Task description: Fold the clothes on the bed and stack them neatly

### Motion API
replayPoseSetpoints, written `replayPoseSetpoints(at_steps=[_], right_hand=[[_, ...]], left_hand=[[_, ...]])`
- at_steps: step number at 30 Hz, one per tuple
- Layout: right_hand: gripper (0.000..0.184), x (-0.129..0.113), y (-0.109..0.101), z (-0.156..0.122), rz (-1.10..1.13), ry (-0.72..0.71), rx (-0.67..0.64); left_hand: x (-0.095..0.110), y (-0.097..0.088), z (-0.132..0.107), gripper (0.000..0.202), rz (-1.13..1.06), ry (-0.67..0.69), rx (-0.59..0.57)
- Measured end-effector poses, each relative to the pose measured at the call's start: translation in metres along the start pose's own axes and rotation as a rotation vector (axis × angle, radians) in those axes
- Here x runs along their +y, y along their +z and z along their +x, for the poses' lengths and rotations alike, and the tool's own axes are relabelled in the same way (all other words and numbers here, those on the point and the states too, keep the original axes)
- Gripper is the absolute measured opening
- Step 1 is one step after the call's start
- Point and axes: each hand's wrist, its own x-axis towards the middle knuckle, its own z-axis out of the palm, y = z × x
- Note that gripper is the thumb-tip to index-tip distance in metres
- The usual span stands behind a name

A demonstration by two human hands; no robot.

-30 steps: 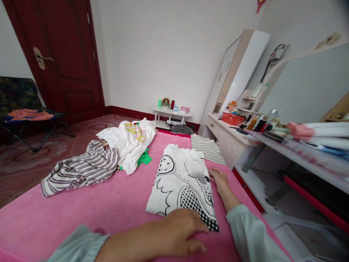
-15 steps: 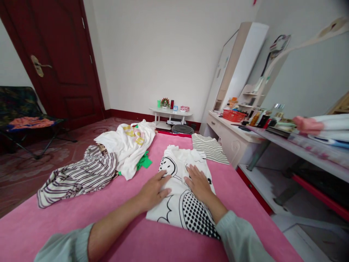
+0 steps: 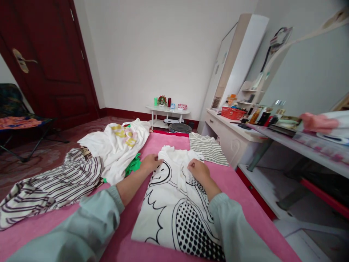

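Note:
A white shirt [image 3: 166, 214] with a black print of a smiling face, wavy lines and dots lies folded lengthwise in front of me. Its neck end points away from me. My left hand [image 3: 149, 163] is closed at the shirt's upper left edge, thumb and fingers pinching the cloth. On the upper right part of the shirt, my right hand [image 3: 200, 171] has its fingers curled together on the fabric; the exact pinch is partly hidden. The shirt rests on a pink bed cover [image 3: 160, 142].
Left of the shirt are a heaped white garment [image 3: 106, 145], a striped garment [image 3: 54, 185] and some green cloth [image 3: 133, 164]. A folded striped piece [image 3: 208, 147] lies at the bed's far right. A dresser [image 3: 231, 134] and glass shelf [image 3: 286, 140] stand along the right side.
Both hands have moved from lying spread on the shirt to gripping it nearer its neck end. The shirt's near end now reaches closer to me, and the view has shifted slightly right.

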Motion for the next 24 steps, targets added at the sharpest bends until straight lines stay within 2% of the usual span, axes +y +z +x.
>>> replayPoseSetpoints(at_steps=[2, 4, 6, 8, 10, 12, 16, 20, 24], right_hand=[[0.011, 0.012, 0.012, 0.003, 0.127, 0.005, 0.072], [0.012, 0.022, 0.019, 0.005, 0.212, -0.018, 0.211], [0.016, 0.030, 0.020, 0.006, 0.219, -0.042, 0.376], [0.024, 0.036, 0.020, 0.008, 0.188, -0.054, 0.437], [0.033, 0.041, 0.020, 0.011, 0.145, -0.064, 0.379], [0.037, 0.044, 0.022, 0.014, 0.102, -0.077, 0.303], [0.033, 0.048, 0.026, 0.020, 0.059, -0.076, 0.253], [0.032, 0.048, 0.027, 0.023, 0.045, -0.053, 0.249], [0.036, 0.047, 0.025, 0.024, 0.071, -0.038, 0.233]], left_hand=[[0.000, 0.002, 0.005, 0.032, 0.003, -0.010, 0.020], [0.000, 0.006, 0.007, 0.032, 0.000, -0.002, 0.069], [0.001, 0.013, 0.008, 0.027, -0.008, 0.000, 0.135], [0.000, 0.019, 0.008, 0.022, -0.023, -0.014, 0.182], [-0.002, 0.024, 0.009, 0.022, -0.054, -0.024, 0.204], [-0.003, 0.025, 0.012, 0.033, -0.102, -0.007, 0.219], [-0.002, 0.023, 0.026, 0.053, -0.208, 0.068, 0.189], [0.004, 0.024, 0.042, 0.039, -0.250, 0.156, 0.045], [0.014, 0.028, 0.049, 0.031, -0.237, 0.176, 0.059]])
